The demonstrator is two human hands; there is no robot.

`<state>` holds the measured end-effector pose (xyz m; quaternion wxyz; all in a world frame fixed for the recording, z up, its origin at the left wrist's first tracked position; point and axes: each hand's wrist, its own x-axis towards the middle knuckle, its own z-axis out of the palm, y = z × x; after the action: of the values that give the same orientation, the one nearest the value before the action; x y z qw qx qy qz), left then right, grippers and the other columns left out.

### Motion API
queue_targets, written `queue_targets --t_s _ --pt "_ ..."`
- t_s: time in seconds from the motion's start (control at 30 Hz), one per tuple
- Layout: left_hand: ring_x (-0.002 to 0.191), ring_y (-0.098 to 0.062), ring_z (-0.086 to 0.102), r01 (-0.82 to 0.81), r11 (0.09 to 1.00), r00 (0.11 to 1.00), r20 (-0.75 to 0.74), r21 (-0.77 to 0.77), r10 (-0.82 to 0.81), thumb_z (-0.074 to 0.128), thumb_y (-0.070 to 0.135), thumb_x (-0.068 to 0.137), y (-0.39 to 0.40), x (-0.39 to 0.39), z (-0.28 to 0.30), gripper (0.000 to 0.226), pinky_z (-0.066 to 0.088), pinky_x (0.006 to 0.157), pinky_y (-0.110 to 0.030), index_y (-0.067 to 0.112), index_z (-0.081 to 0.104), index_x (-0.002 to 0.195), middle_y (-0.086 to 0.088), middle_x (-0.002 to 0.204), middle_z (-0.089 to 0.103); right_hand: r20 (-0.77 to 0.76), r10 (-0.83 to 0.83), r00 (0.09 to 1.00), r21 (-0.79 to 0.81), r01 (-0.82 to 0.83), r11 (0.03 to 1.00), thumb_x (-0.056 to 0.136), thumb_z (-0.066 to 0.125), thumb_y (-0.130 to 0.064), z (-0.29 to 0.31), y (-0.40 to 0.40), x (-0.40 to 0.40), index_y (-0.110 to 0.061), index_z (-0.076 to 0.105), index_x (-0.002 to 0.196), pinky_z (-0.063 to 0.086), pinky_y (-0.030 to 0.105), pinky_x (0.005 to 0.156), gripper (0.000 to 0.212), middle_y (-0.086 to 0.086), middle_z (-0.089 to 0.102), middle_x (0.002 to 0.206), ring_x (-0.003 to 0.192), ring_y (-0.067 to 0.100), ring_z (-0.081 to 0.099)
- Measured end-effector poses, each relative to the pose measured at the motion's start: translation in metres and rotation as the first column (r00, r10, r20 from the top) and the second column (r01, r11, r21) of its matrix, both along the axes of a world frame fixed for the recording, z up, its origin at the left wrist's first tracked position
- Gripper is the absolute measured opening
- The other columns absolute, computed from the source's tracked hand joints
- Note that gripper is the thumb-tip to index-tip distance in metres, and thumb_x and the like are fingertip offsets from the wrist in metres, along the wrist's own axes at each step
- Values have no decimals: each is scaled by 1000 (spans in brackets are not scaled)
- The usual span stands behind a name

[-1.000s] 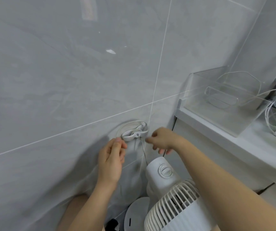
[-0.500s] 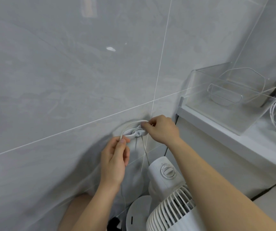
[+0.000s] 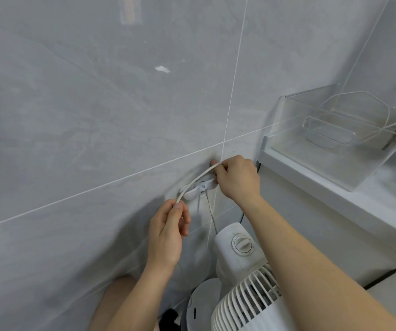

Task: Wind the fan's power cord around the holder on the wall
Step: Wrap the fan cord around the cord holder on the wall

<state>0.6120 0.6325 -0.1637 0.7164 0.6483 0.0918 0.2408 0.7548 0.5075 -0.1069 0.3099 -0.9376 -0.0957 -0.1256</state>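
While each hand (image 3: 168, 235) (image 3: 237, 180) pinches it, cord (image 3: 197, 179) slants up-right over holder (image 3: 198, 191)

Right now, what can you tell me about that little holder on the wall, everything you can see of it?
The holder is a small, white, smooth piece that looks like plastic, fixed low on the grey tiled wall, just left of a vertical grout line and above the fan. It is long and rounded, with a small dot at its middle. The right hand covers its right end. The white power cord arcs over it from the right hand to the left hand, and thin strands hang below it.
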Motion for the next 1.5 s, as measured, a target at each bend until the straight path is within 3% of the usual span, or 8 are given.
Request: queue_targets --t_s 0.2,0.43,0.57,0.63,0.73,0.87,1.1,1.5 --pt "59 -15 52 -45 999 996 -72 -26 43 52 24 89 -3 2 -13 22 43 55 -22 14 66 74 -1 65 60 -87 104 991 172 -88 981 93 60 -34 -8 -3 1 1 67 64 60 45 65 46 13 71 61 68 38 70" --pt "58 -11 58 -4 999 995 -102 -38 0 64 14 95 -13 5 -5 21 52 57 -21 24 66 114 -4 70 65 -47 198 979 96 -193 976 90 73 -29 -9 -4 -4 -10 79 83 54 37 66 22 8 71 73 75 32 65" --pt "53 -20 53 62 969 986 -165 238 -22 66 31 99 -13 19 15 6 57 54 -34 26 68 96 3 53 48 81 260 962 -10 -260 965 90 70 -20 -3 6 -13 -21 82 88 38 21 60 13 -18 53 59 70 17 55" --pt "50 -31 52 82 934 984 -179 347 -20 62 38 101 -7 28 22 28 58 55 -45 19 69 81 -2 50 47 103 262 960 10 -265 964 88 70 -18 0 11 -15 -22 83 86 37 15 59 14 -20 53 56 67 13 54" --pt "46 -33 61 -33 907 987 -127 419 94 54 46 96 9 35 26 41 54 56 -46 15 65 72 -5 45 53 56 263 963 100 -268 958 84 72 -24 -1 12 -15 -25 78 80 50 27 66 7 -10 70 64 70 16 65" --pt "34 -16 55 -110 963 968 -191 247 160 56 34 104 21 35 9 40 55 54 -40 13 67 72 -1 44 57 5 345 939 169 -340 925 78 73 -18 -2 10 -17 -30 63 85 52 20 68 17 -7 74 71 67 8 64" --pt "41 -22 64 -91 970 936 -313 227 161 51 35 107 19 29 -21 44 50 50 -31 13 67 72 -4 49 67 -49 414 909 158 -402 902 78 78 -12 -4 2 -13 -21 74 89 51 12 69 15 -8 70 77 67 5 61" --pt "39 -21 53 58 986 882 -455 -154 -123 44 42 109 -16 49 -34 54 47 49 -28 4 61 73 -7 49 58 -24 418 908 292 -393 872 83 80 -16 -2 -4 -16 -17 76 82 46 13 61 4 -7 68 65 58 3 55"
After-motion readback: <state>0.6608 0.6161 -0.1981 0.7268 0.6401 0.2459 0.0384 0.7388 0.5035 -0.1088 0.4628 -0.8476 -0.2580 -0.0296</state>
